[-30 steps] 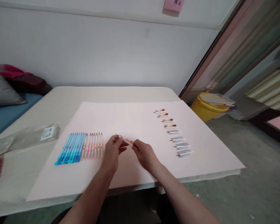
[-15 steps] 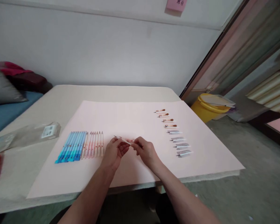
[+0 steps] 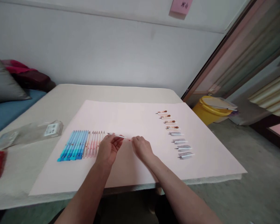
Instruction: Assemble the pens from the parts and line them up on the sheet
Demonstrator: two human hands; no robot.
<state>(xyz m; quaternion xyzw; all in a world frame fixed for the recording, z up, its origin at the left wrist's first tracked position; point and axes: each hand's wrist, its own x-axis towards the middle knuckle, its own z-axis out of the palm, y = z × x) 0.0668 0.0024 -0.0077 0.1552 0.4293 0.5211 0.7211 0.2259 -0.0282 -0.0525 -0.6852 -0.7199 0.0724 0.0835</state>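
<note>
Partly hiding pale pens (image 3: 93, 143) near blue pens (image 3: 75, 144), the left hand (image 3: 107, 150) pinched a white stick (image 3: 118, 135), the right hand (image 3: 142, 148) curled, contents unclear.

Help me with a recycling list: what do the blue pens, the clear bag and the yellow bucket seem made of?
Blue pens: probably plastic, smooth-looking, with slim, straight barrels in graded blues.
Clear bag: likely thin, glossy plastic film; the table shows through.
Yellow bucket: apparently rigid plastic, faintly shiny, with uniform colour; painted metal can't be ruled out.
</note>
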